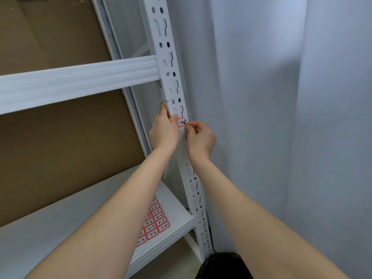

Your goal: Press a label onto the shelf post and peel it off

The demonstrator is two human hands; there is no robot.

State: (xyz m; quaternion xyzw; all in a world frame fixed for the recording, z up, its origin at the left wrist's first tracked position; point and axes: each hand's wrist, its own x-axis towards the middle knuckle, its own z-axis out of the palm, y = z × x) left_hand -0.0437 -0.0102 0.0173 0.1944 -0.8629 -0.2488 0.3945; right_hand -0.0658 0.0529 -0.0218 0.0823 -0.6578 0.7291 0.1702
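Sticker (181,122), red-edged with a handwritten number on it, sits on the front face of the white shelf post (171,77), and both our hands meet on it. Our right hand (201,137) has its fingers curled in, pinching the sticker's right edge between thumb and fingertip, likely so that we can steer that edge on the metal. Our left hand (164,133) wraps around the post's left edge beside the sticker, its fingers curled behind the metal and its thumb near the sticker's left side; that grip seems meant to steady us against the post while the small paper is handled.

The post is punched with rows of round holes and keyhole slots, and the sticker lies over some of them, so it does not rest on flat metal all over. Just above our left hand a seam crosses the post.

Further out, a white crossbeam (80,85) joins the post above us, with brown cardboard (60,148) behind it. Below our forearms, the lower shelf (60,228) carries a sheet of labels (155,220), the same red-edged kind, each with a number; our left forearm covers part of it. A pale curtain (281,117) hangs just right of the post, close to our right hand. A dark object (221,266) shows at the bottom edge; we cannot tell what it is.
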